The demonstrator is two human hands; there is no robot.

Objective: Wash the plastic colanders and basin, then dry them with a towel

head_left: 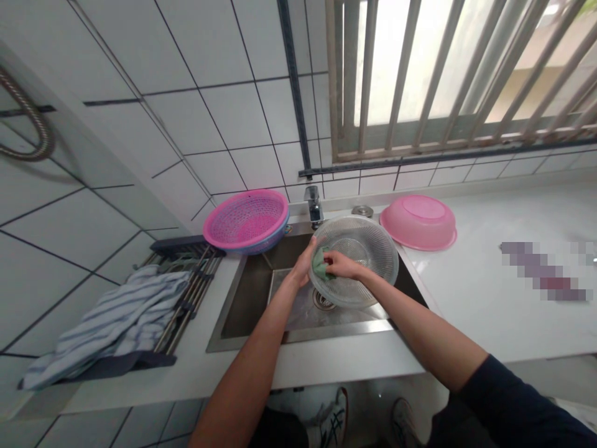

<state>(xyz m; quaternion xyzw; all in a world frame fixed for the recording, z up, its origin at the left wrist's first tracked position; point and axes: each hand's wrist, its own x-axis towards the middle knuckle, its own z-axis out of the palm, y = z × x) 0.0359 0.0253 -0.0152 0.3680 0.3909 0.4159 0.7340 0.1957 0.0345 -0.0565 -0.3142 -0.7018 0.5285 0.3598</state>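
Note:
A clear ribbed glass bowl (368, 255) is tilted over the steel sink (254, 292). My left hand (304, 261) grips the bowl's left rim. My right hand (340, 266) is inside the bowl, pressing a green cloth (319, 264) against its inner wall. The tap (314, 205) stands just behind the bowl, and the sink drain (321, 300) lies below it.
A pink mesh colander (247, 221) rests in a blue one at the sink's back left corner. An upturned pink basin (418, 221) lies on the white counter (480, 280) to the right. A striped towel (112, 323) covers a drying rack (191, 283) on the left.

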